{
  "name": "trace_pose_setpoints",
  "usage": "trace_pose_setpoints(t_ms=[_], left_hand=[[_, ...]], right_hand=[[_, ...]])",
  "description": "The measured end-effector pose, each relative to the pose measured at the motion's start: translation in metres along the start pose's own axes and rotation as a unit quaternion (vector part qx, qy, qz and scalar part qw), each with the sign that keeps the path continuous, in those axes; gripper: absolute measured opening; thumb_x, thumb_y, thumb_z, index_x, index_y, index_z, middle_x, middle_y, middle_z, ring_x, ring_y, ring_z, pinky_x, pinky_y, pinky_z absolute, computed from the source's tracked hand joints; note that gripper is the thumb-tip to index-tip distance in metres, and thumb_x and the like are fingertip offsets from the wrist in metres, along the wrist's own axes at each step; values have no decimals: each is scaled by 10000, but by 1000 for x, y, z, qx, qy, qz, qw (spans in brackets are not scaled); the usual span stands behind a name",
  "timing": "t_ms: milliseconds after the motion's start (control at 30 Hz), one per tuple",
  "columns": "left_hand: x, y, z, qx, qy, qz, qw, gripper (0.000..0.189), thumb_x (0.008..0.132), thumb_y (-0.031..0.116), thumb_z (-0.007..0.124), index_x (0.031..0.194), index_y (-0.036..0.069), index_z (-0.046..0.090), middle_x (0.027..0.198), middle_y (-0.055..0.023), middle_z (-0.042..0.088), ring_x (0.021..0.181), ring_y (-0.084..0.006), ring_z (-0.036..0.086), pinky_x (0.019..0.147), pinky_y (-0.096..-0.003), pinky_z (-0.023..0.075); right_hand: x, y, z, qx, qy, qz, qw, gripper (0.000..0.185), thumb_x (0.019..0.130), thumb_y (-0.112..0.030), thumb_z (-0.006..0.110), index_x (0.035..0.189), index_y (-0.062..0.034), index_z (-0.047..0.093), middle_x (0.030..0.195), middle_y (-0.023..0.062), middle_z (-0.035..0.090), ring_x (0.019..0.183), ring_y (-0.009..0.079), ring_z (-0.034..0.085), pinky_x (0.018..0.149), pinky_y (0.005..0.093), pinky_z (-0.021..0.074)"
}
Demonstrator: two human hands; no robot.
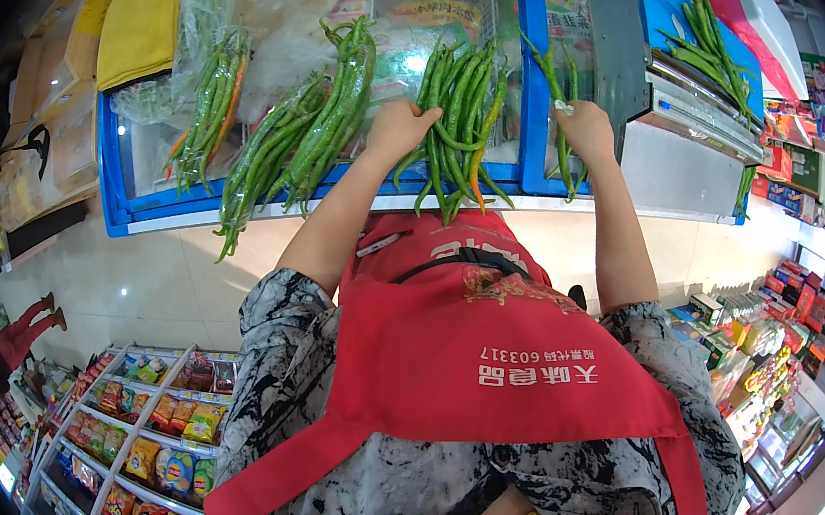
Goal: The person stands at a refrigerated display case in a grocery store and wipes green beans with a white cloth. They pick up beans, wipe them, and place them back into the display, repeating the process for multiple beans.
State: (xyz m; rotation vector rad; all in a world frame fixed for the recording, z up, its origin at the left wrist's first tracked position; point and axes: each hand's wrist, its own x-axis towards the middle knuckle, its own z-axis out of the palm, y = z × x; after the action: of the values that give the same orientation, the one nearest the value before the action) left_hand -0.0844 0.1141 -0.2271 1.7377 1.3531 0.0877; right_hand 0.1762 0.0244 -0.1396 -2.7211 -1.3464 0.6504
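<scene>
My left hand (403, 132) rests at the left side of a loose heap of green chili peppers (461, 109), thumb over them; whether it grips any is unclear. A few other green peppers (557, 91) are held in my right hand (584, 130), with a small whitish scrap at its fingertips. Left of the heap, on the glass lid of a blue-framed chest freezer (394, 78), lie plastic-wrapped bundles: long green peppers (344, 106), a second green bundle (264, 141) and a smaller one with orange-red peppers (215, 105).
A metal-sided wrapping machine (698, 107) stands at the right, with more green peppers (711, 45) on top. A yellow cloth (139, 33) and clear plastic bags (206, 15) lie at the freezer's upper left. Snack shelves (131, 453) stand lower left; a person (18, 340) is farther off.
</scene>
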Motion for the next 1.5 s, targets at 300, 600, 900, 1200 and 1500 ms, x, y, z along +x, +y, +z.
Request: trace_pose_setpoints(t_ms=[300,600,900,1200,1500], left_hand=[[-14,16,-23,-248,-46,-10,968,263,797,207,638,880,-37,585,699,-94,617,623,-127,595,523,-258,469],[-56,57,-74,-440,-19,90,894,193,830,90,597,949,-55,551,779,-69,605,653,-110,577,532,-224,465],[-82,74,-89,-546,-90,109,826,184,847,84,580,975,-46,560,798,-77,608,690,-129,580,561,-230,474],[-84,73,-82,-544,-144,122,818,175,852,73,571,980,-46,562,800,-79,608,686,-129,581,568,-227,471],[-65,23,-82,-328,64,53,941,203,857,104,542,1012,-20,586,795,-63,629,634,-103,577,546,-224,472]], right_hand=[[-10,1,5,144,23,-19,989,392,771,-335,619,956,10,646,773,166,641,745,258,629,671,349,475],[-55,-56,-31,406,-190,-41,893,279,810,-276,629,800,2,627,564,7,504,494,59,406,451,225,303],[-82,-83,-35,535,-375,-91,751,302,860,-303,586,833,-3,611,534,-28,427,431,26,305,391,189,189],[-94,-97,-24,633,-438,-51,636,274,835,-284,623,821,-12,598,549,-32,441,408,30,296,387,205,196],[-57,-34,-12,500,-132,25,856,221,794,-259,640,772,-39,628,535,-20,455,432,42,355,387,210,228]])
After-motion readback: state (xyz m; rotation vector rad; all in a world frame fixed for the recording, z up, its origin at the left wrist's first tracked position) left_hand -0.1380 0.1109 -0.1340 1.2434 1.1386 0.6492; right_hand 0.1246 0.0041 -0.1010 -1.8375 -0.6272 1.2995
